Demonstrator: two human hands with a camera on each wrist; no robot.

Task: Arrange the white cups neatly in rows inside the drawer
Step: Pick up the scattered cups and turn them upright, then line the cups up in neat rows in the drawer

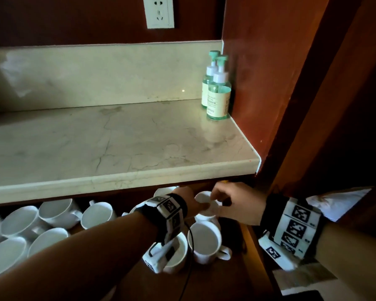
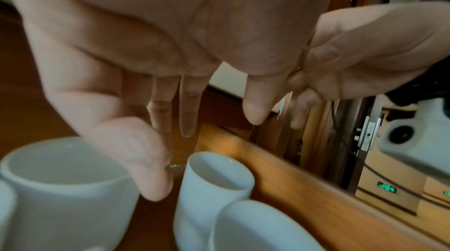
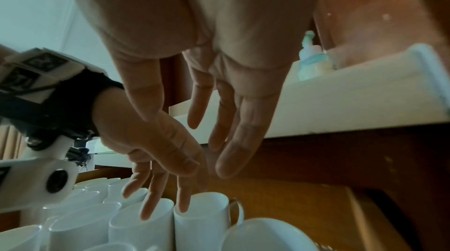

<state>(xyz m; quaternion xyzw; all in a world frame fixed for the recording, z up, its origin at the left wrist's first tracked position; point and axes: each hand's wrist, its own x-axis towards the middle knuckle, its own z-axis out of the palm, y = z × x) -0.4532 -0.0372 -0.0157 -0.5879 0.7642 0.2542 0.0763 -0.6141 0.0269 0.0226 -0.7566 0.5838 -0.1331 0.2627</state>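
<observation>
An open wooden drawer under the counter holds several white cups. At its right side cups stand upright, and a pile at the left lies tumbled. Both hands reach to the drawer's back right corner around one upright cup. My left hand hangs over the cups with fingers straight and nothing in them; a cup stands just below. My right hand is beside it, fingers loose and straight, holding nothing. Cups stand side by side under both hands.
A marble countertop overhangs the back of the drawer, close above the hands. Two green pump bottles stand in its right rear corner. A wall socket is above, and a dark wooden panel closes the right side.
</observation>
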